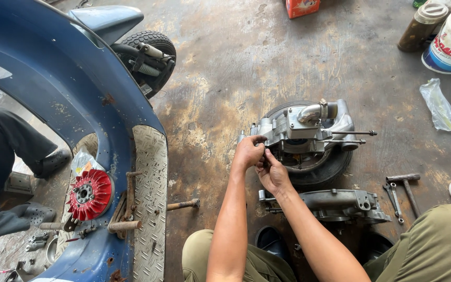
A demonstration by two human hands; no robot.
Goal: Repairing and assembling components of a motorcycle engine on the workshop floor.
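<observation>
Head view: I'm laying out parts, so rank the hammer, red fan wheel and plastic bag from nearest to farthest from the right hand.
From the right hand:
1. Hammer, on the floor to its right.
2. Red fan wheel, left, on the blue scooter body.
3. Plastic bag, far upper right.
The last two are close.

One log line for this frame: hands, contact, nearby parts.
left hand: on engine case edge | right hand: beside it, fingers on same edge | engine sits on wheel | cover, hammer on floor

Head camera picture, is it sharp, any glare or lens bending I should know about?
Head view: even daylight, soft shadows, both hands and the engine casing in sharp focus; mild sheen on the concrete floor; wide-angle bending curves the blue scooter body at the left edge.
</observation>
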